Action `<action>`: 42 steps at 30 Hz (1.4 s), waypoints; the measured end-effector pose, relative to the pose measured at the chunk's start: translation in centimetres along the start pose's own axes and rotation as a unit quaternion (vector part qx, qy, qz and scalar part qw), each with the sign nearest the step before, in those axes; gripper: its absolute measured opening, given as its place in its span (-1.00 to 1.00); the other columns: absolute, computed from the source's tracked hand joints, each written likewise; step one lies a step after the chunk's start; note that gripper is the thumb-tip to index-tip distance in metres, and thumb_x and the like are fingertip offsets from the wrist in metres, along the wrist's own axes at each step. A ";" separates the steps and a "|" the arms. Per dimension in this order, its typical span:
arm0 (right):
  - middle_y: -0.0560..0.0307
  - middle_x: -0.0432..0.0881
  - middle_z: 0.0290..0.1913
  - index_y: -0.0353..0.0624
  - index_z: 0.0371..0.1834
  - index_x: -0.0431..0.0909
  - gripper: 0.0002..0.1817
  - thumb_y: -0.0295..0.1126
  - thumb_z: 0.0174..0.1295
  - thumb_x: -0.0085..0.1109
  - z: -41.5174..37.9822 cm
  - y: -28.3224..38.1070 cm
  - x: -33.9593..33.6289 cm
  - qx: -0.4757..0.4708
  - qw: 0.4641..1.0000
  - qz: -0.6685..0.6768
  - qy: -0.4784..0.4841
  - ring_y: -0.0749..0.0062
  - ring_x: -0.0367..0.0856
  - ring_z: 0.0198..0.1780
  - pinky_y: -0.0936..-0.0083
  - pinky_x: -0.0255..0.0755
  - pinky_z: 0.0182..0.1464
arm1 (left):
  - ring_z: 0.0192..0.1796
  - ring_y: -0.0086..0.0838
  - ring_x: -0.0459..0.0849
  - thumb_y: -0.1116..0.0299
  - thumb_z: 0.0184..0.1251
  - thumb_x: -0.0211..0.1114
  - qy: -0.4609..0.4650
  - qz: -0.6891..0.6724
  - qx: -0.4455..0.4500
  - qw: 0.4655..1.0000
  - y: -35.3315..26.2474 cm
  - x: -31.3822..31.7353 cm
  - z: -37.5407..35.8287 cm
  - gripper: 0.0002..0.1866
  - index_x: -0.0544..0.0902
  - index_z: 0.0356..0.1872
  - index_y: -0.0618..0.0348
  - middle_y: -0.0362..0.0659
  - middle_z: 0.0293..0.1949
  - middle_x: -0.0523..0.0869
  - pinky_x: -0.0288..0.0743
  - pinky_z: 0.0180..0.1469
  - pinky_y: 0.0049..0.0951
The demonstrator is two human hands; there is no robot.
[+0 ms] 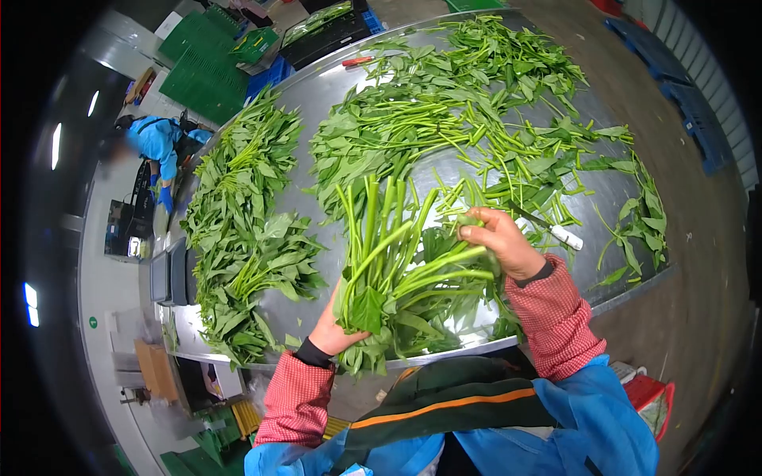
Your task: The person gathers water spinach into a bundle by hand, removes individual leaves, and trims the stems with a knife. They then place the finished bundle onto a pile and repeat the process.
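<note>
A bunch of leafy green vegetable, like water spinach (381,238), stands with its cut stems pointing up and away from me. Its lower part is wrapped by my left hand (332,329), with most of the fingers hidden behind leaves. On the bunch's right side, my right hand (508,244) has its thumb and forefinger pinched on a green stem, which is partly blurred. Just beyond that hand a knife with a white handle (566,236) lies on the metal table (305,178) among loose stems and leaves.
Long heaps of greens lie at the left (238,230) and far middle (397,131). A red-handled knife (357,61) rests near the far edge. A person in blue (159,143) bends at the table's left. Green crates (202,83) and blue pallets (698,119) stand beyond.
</note>
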State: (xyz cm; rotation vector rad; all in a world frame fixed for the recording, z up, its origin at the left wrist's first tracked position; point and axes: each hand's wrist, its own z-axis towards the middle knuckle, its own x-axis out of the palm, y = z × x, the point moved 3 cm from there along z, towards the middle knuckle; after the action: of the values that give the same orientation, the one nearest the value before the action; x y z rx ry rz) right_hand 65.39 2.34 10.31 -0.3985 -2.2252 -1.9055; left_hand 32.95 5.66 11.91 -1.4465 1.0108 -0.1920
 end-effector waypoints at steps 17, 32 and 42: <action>0.05 0.63 -0.02 -0.26 0.14 0.46 -0.55 -0.47 0.14 0.23 2.0 -1.6 4.3 -0.094 0.982 -0.087 0.139 0.45 0.59 -0.04 0.50 0.45 0.08 | 0.39 -0.05 0.32 0.39 -0.02 0.50 -0.066 0.252 0.096 0.961 -3.3 0.0 1.0 0.02 0.02 0.44 0.28 0.20 0.35 0.30 0.25 0.35 -0.30; 0.21 0.62 -0.17 -0.20 -0.08 0.54 -0.78 -0.38 0.25 0.17 -1.1 3.4 1.0 -0.192 0.959 -0.206 -0.024 0.46 0.58 -0.16 0.53 0.44 -0.01 | 0.38 -0.08 0.33 0.39 0.01 0.48 -0.110 0.278 0.077 0.951 -1.7 -1.6 -0.1 0.00 0.04 0.45 0.26 0.16 0.36 0.31 0.29 0.33 -0.31; -0.16 0.65 -0.40 -0.15 -0.27 0.63 -0.73 -0.17 0.13 0.23 -0.5 0.6 3.8 -0.150 0.962 -0.222 0.057 -0.01 0.64 -0.34 0.21 0.50 -0.29 | 0.38 -0.05 0.33 0.38 -0.03 0.50 -0.162 0.241 0.064 0.955 -2.2 -1.3 0.6 0.05 0.00 0.46 0.24 0.16 0.38 0.27 0.29 0.33 -0.30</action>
State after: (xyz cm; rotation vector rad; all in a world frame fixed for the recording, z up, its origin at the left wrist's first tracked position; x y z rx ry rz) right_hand 61.99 2.21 12.08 0.1919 -2.0806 -2.4286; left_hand 33.60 6.51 14.27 -1.0333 1.0251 0.3227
